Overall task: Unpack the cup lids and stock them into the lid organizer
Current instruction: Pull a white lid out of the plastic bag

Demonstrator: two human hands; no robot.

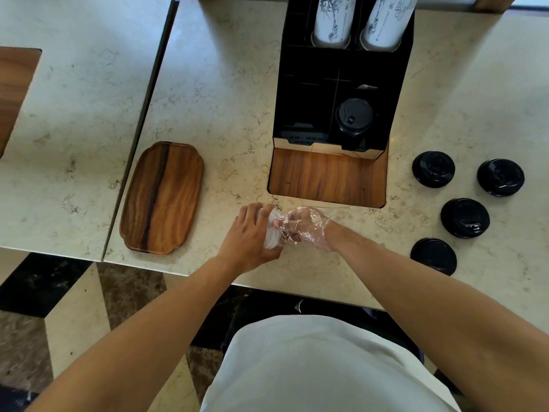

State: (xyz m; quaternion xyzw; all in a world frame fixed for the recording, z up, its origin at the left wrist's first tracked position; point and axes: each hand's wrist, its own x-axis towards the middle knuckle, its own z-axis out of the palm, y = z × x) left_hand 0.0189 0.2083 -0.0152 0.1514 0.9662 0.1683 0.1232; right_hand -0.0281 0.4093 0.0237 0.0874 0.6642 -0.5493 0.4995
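Observation:
My left hand (pixel 249 236) grips a bunched white wad of the clear plastic bag (pixel 271 233) near the counter's front edge. Thin clear film from the same bag covers my right hand (pixel 306 228), whose curled fingers pinch the bag right beside my left hand. Several black cup lids lie loose on the counter at the right, for instance one lid (pixel 433 169) and another lid (pixel 465 217). The black lid organizer (pixel 300 93) stands at the back centre. A stack of black lids (pixel 354 115) sits in its front right compartment.
A wooden tray (pixel 162 197) lies left of my hands. A wooden inset (pixel 326 176) fills the counter in front of the organizer. Two printed white cup stacks (pixel 332 16) stand in the organizer's rear slots. A seam (pixel 139 126) splits the marble counter.

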